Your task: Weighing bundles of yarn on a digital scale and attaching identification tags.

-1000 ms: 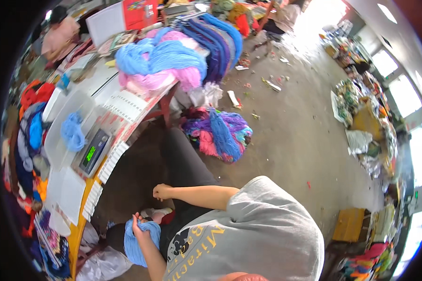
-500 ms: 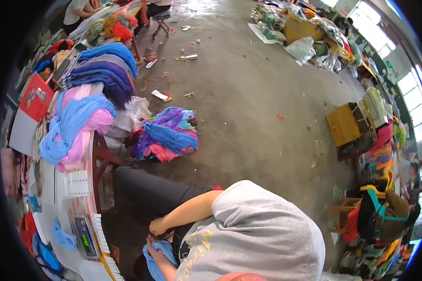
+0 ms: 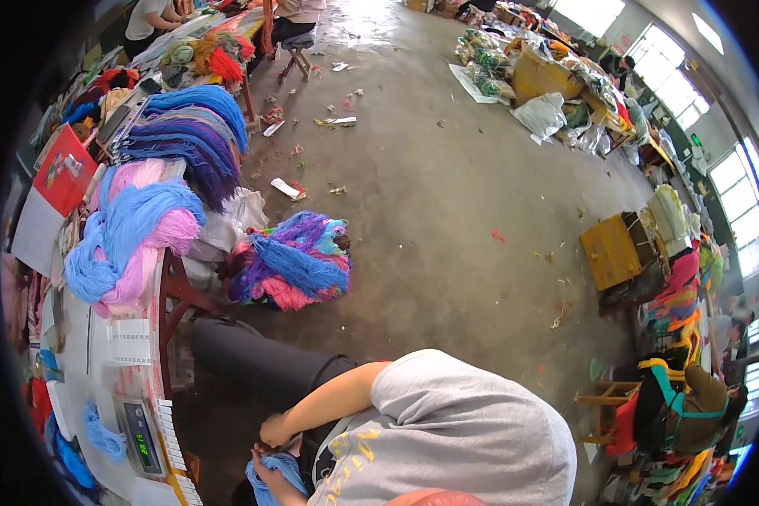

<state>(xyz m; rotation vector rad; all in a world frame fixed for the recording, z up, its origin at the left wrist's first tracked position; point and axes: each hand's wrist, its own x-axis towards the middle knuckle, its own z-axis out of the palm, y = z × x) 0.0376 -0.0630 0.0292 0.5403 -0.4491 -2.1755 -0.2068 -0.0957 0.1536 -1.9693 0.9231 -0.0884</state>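
In my lap, beside the table, my two hands work close together over a bundle of light blue yarn [image 3: 280,466]. My left hand [image 3: 264,474] is curled against the yarn, with strands around its fingers. Just above it, my right hand [image 3: 274,431] is closed, its fingertips bent down toward the left hand; what they pinch is hidden. A small loop of light blue yarn [image 3: 104,433] lies on the table next to a digital scale [image 3: 142,438] with a lit green display.
Blue and pink yarn hanks [image 3: 135,240] and blue-purple hanks [image 3: 190,126] drape over the table [image 3: 101,379]. A multicoloured yarn pile [image 3: 295,260] sits on the floor. To the right stand a yellow box [image 3: 609,253] and a chair with clothes [image 3: 687,405]. Other people work at the far left.
The view has shifted slightly, so the room sits a little lower and further left. My hands stay together at the blue yarn, the right one still just above the left.
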